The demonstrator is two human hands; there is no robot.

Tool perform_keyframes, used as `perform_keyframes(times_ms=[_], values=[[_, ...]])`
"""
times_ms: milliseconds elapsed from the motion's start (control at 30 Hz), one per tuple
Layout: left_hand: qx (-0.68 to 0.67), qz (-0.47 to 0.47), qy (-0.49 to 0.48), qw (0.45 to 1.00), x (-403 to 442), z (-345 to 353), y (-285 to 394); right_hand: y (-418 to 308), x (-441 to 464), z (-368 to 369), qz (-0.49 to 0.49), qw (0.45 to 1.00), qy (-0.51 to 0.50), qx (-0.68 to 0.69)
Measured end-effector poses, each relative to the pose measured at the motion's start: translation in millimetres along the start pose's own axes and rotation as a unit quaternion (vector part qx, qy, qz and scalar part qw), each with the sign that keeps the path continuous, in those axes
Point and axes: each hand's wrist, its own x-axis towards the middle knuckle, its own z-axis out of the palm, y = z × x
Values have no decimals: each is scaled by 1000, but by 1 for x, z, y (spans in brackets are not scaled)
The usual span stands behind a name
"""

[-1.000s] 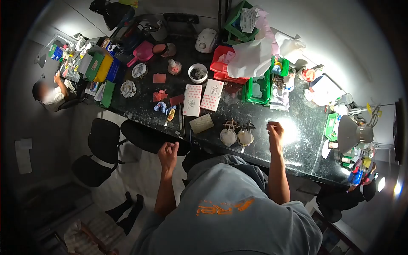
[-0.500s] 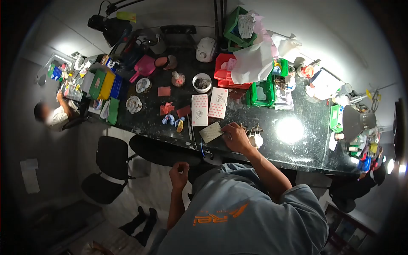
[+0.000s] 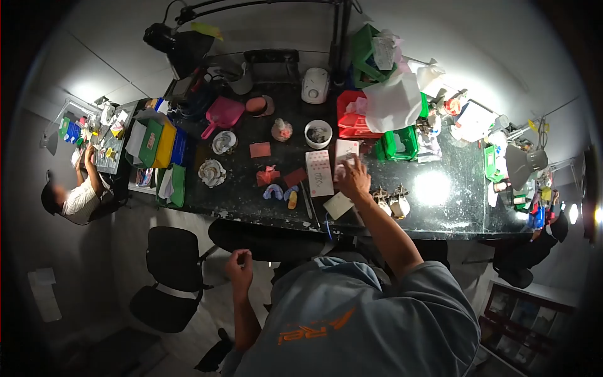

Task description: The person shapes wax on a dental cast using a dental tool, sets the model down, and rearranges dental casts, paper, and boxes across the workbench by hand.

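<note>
My right hand reaches down onto a white box with red print, its fingers apart and touching the top. Beside it lies a second white box with red dots. Just below my fingers is a beige pad. Plaster dental models in metal articulators stand right of my wrist. My left hand is held off the bench with its fingers curled; whether anything is inside is hidden. Left of the boxes are red wax sheets, a blue horseshoe-shaped piece and a thin tool.
A white bowl, a red bin and a green bin stand behind the boxes. A pink dustpan lies at back left. A black chair is below left. Another person sits at the far left.
My right hand has moved from the pad, where a reddish piece was at its fingers, up onto the white box. My left hand stays curled, and the camera view has shifted.
</note>
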Motion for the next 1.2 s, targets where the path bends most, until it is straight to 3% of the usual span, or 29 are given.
perform_keyframes(times_ms=[200, 233, 367, 400, 433, 467, 533, 600, 800, 867, 1067, 1200], values=[[24, 0, -24, 999, 26, -34, -34, 19, 12, 0, 63, 993, 98, -8], [28, 1, -34, 999, 28, -36, -35, 16, 10, 5, 44, 977, 199, -66], [17, 7, -60, 998, 41, -38, -34, -30, -21, -12, -23, 981, 188, 49], [24, 3, -71, 997, 43, -38, -35, -21, -16, 15, -151, 970, 184, -50], [30, -1, -81, 996, 47, -37, -34, -41, -23, 13, -94, 988, 111, 54], [23, 6, -90, 996, 51, -36, -31, -54, -30, 24, -76, 982, 157, 73], [11, 16, -106, 994, 54, -36, -24, -92, -43, 7, 29, 996, 57, 57], [10, 22, -111, 994, 58, -37, -23, -98, -38, 15, 70, 995, 17, 72], [10, 39, -91, 995, 59, -45, -34, -96, -36, 8, 96, 985, 81, 120], [17, 34, -89, 995, 58, -46, -40, -86, -41, 0, 52, 969, 198, 137], [33, 12, -98, 995, 52, -47, -30, -38, -24, -35, 174, 961, 206, 62], [27, 51, -109, 992, 55, -37, -18, -12, -2, -34, 174, 963, 199, 45]])
